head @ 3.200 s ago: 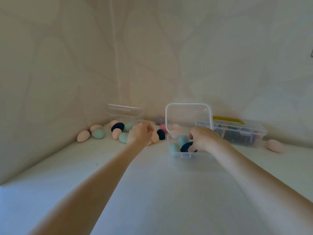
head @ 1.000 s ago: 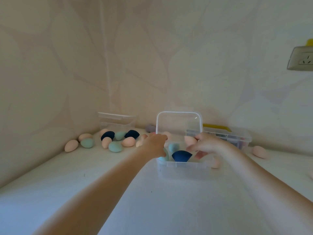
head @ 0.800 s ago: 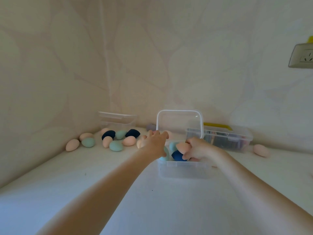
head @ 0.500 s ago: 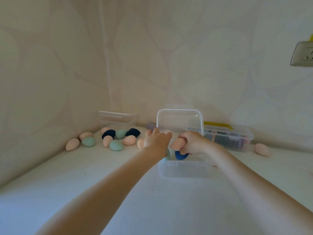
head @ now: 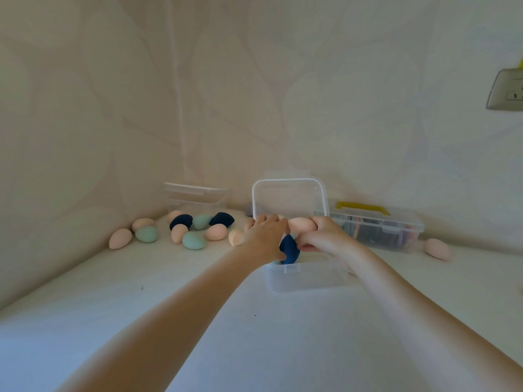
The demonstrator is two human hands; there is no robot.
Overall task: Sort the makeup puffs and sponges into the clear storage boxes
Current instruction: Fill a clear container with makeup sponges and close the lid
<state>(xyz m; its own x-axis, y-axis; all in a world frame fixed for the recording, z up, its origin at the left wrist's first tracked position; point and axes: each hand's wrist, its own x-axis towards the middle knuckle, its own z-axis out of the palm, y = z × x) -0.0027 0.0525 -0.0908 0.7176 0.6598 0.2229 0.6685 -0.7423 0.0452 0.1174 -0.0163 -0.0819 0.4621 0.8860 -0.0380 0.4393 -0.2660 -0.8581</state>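
Clear glossy plastic box (head: pixel 307 275), matt sponges (head: pixel 193 240)

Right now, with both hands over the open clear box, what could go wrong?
1. The right hand grips a peach sponge above the open box, where a navy sponge already stands high; pressing it in could pop one out.
2. The left hand lies at the box's left rim, and a push might slide the light box.
3. Loose egg-shaped sponges on the table could roll if bumped.
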